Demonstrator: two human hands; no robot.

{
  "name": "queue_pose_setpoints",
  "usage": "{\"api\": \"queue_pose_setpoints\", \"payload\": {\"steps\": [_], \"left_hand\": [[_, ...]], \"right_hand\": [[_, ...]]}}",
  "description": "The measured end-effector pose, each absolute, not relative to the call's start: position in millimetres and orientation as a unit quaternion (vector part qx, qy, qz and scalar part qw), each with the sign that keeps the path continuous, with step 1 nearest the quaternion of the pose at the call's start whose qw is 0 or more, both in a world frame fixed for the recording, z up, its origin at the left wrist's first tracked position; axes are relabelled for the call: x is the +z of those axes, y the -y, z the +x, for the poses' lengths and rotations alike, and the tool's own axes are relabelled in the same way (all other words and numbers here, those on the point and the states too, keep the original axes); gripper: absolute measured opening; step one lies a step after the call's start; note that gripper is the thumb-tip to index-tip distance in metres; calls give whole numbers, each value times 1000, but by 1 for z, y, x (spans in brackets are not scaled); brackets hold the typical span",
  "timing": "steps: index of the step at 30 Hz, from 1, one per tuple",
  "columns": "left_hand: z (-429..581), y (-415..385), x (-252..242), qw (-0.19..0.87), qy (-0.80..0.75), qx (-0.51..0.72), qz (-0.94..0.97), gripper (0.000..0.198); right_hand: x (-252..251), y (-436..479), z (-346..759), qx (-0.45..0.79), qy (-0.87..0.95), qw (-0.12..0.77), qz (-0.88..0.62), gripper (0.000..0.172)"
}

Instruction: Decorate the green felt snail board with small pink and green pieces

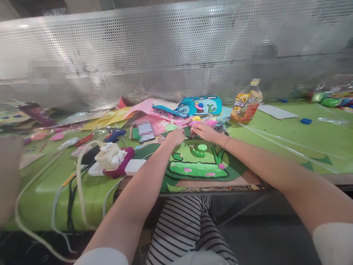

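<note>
Beyond the upper left edge of a green picture board, my left hand (176, 137) is closed, its fingers curled out of sight. A light green lump (171, 127) that looks like modelling clay lies just past it. My right hand (204, 133) is closed in a pinch beside it; what sits in the fingers is too small to make out. Close behind the right hand are bright pink clay (211, 122) and a yellow lump (196, 118). The picture board (198, 170) lies flat below both hands, with black outlines, green shapes, pink spots and a light green disc (202, 147).
Blue picture boards (217, 105) and coloured sheets (143, 106) are heaped behind. A juice bottle (246, 105) stands to the right, near a white board (278, 111). On the left are a magenta-based device (117, 162) and looping cables (79, 184). A perforated metal screen (165, 55) closes off the back.
</note>
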State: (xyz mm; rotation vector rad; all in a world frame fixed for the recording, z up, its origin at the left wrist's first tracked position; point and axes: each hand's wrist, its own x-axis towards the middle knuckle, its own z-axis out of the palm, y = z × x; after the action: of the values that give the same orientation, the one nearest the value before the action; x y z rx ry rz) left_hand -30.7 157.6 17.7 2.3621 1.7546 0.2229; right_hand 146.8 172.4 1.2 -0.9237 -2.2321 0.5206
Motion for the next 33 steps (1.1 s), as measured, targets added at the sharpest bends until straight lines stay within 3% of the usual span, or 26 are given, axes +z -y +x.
{"api": "queue_pose_setpoints", "payload": {"steps": [21, 33], "left_hand": [[-31, -159, 17, 90, -588, 67, 801, 35], [-31, -158, 17, 87, -587, 71, 802, 35]], "right_hand": [[8, -165, 144, 227, 852, 297, -367, 23], [3, -169, 145, 166, 867, 302, -359, 23]]}}
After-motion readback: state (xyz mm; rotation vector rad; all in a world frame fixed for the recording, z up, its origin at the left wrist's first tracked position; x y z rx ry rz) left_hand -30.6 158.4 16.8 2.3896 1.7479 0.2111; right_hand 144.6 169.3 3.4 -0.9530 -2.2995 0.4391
